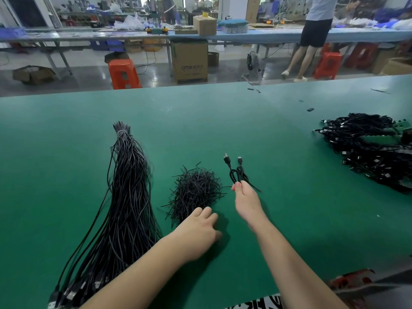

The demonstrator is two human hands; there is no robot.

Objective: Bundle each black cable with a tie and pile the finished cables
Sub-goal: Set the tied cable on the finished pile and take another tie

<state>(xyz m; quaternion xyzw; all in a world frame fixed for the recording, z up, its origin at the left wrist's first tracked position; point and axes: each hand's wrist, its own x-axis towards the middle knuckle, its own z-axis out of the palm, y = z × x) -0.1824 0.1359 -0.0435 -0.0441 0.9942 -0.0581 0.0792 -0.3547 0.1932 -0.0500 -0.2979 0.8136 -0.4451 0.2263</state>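
Observation:
My right hand pinches a folded black cable above the green table, its two plugs pointing away from me and a tie end sticking out to the right. My left hand hovers, fingers relaxed, at the near edge of a loose heap of black ties. A long sheaf of unbundled black cables lies to the left, bound at its far end, plugs near the table's front edge. The pile of finished cables lies at the right.
The green table stretches wide in front of me. Small black scraps lie near its far edge. Beyond it are orange stools, cardboard boxes, a floor fan and a person standing at another bench.

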